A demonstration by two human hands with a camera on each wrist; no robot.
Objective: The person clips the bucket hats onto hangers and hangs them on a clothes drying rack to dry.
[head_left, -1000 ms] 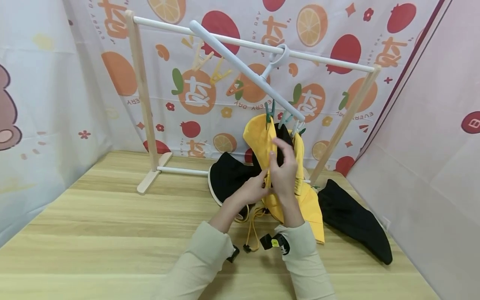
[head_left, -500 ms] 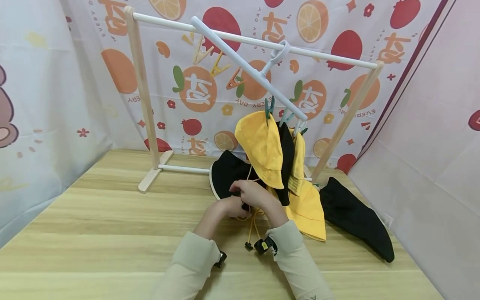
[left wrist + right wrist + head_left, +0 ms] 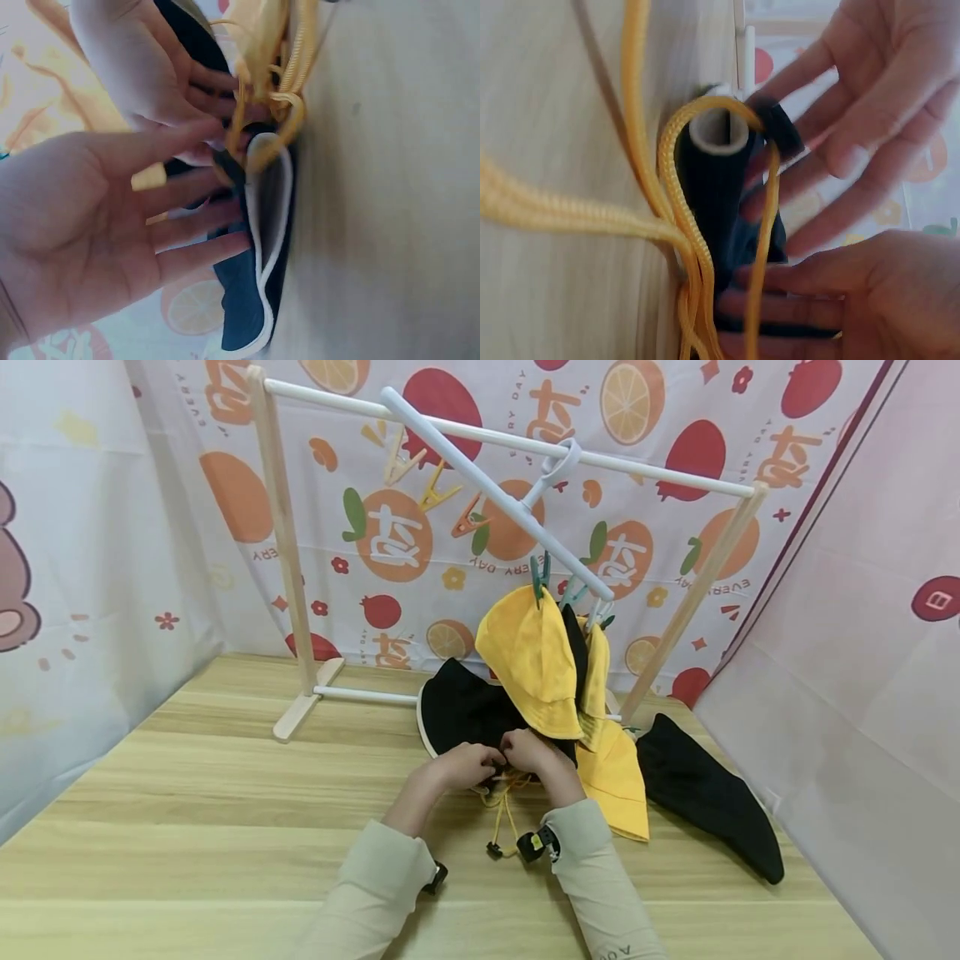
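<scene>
A black bucket hat [image 3: 465,706] with pale trim and a yellow cord lies on the table under the rack. My left hand [image 3: 97,217] is at its brim, fingers fairly straight against the black cloth, thumb apart from them. The black cord stopper [image 3: 781,129] lies by these fingers. My right hand [image 3: 528,752] is beside it, fingers extended along the hat and near the yellow cord [image 3: 694,247]; the fingertips are partly hidden. Just above hangs a yellow bucket hat [image 3: 532,660], held by a dark green clothespin [image 3: 539,578] on the white hanger [image 3: 495,493].
The hanger hooks on the white rail [image 3: 667,475], tilted down to the right. More hats hang behind the yellow one. Three clothespins, one of them orange [image 3: 468,518], hang toward its left. A yellow hat [image 3: 618,785] and a black hat [image 3: 708,797] lie at right.
Both my hands have left the hanging yellow hat and moved down and left to the black hat on the table. The yellow hat hangs free and has swung a little.
</scene>
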